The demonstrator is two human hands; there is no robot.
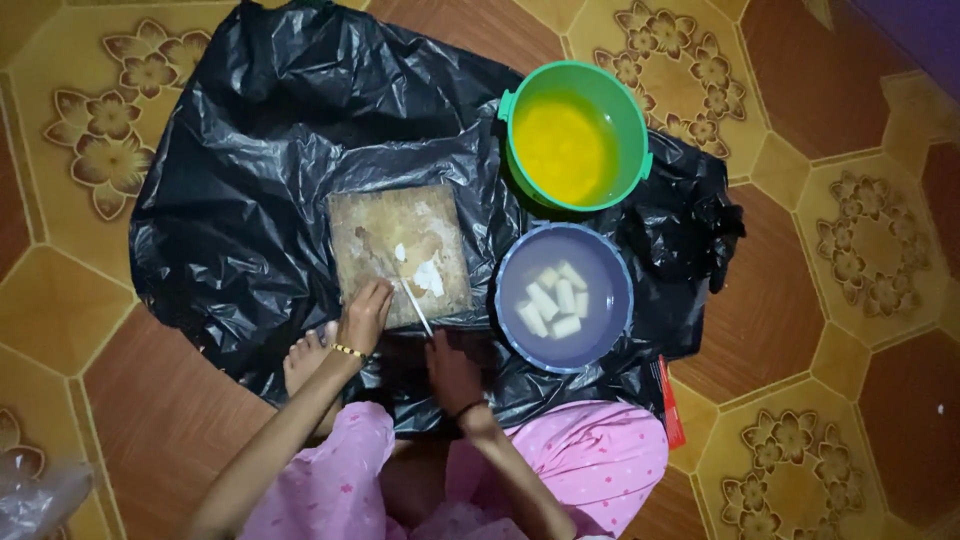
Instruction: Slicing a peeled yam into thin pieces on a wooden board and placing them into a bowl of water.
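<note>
Two hands work at a worn wooden cutting board (400,250) laid on a black plastic bag (250,180) spread over the patterned floor tiles (800,300). The left hand (366,312), wearing a gold bracelet, rests on the near edge of the board, fingers pressed down flat, clutching nothing. The right hand (452,368) is clenched around the handle of a knife (415,308), its thin blade angled up over the board toward small white pieces (428,276) lying near the board's right side. Just right of the board stands a bluish bowl (520,320) with white cut sticks (556,298) in water; behind it a green bowl (635,130) holds yellow liquid. To cut well here, I judge the left hand should pin the board firmly with fingertips kept clear of the blade, and the knife should meet the pieces squarely.
</note>
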